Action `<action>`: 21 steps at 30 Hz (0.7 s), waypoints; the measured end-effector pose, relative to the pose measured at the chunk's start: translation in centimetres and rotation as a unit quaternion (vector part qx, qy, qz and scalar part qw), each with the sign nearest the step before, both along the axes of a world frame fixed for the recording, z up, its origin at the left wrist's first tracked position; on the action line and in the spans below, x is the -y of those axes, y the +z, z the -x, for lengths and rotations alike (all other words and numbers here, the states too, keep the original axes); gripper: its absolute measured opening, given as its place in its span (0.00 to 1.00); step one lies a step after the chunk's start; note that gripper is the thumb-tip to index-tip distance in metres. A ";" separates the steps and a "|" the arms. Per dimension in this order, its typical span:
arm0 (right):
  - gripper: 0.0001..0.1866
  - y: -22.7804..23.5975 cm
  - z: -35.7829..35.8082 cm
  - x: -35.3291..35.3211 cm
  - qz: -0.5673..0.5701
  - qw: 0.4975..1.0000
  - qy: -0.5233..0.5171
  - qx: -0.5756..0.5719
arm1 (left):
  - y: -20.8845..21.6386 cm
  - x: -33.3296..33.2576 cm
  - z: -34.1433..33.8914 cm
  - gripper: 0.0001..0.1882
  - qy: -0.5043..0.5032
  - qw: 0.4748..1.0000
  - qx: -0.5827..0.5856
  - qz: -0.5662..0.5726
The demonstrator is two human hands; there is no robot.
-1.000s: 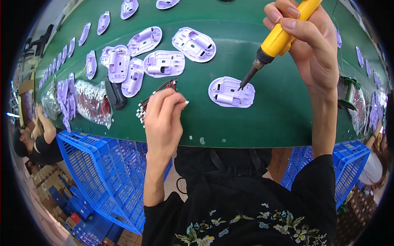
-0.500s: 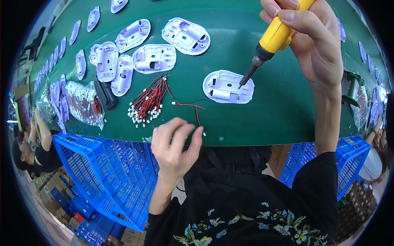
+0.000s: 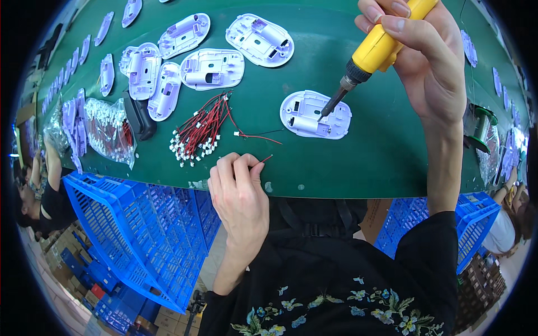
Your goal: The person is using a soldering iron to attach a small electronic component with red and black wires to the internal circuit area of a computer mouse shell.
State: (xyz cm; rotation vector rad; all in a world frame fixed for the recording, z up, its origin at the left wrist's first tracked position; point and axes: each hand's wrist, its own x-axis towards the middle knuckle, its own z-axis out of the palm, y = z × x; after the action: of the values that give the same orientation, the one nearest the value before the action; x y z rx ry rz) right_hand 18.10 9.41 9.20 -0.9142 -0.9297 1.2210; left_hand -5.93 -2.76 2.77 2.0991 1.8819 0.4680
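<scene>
"Looking down from the head, where's the purple shell?"

"It lies flat on the green counter, in front of the person. It's open side up, so you can see its little slots."

"What's the right hand doing?"

"Its fingers are wrapped around a fat yellow tool. The thin dark tip points down over the shell. I can't tell if it touches."

"And the left hand?"

"It's near the counter's front edge. The thumb and first finger are pinching a red wire, and a bit pokes out."

"What's close to that hand?"

"A pile of red wires with white plugs, just past it. One loose wire lies between the pile and the shell."

"Anything else?"

"More purple shells farther back, a clear bag of plugs on the left, and a green spool on the right."
</scene>
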 end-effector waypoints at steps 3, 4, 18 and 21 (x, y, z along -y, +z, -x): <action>0.32 -1.1 -0.5 -0.3 -0.030 0.999 0.023 -0.025 | 0.0 0.4 0.2 0.07 -0.011 1.000 -0.003 -0.005; 0.31 -1.7 -0.8 -0.4 -0.027 0.998 0.042 -0.049 | 0.0 0.5 0.2 0.07 -0.014 1.000 -0.011 -0.001; 0.33 -3.9 0.9 -0.9 -0.008 0.994 0.059 -0.091 | -1.0 -4.0 1.1 0.08 -0.161 0.973 0.162 -0.034; 0.33 -4.2 1.7 -1.4 0.013 0.996 0.057 -0.061 | -1.2 -4.6 2.1 0.09 -0.110 0.978 0.157 -0.078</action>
State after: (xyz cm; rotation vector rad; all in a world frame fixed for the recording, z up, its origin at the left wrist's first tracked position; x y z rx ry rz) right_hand 16.36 10.77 5.00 -0.8065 -0.8794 1.3740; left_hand -7.98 1.84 1.54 2.1464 1.4611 0.8600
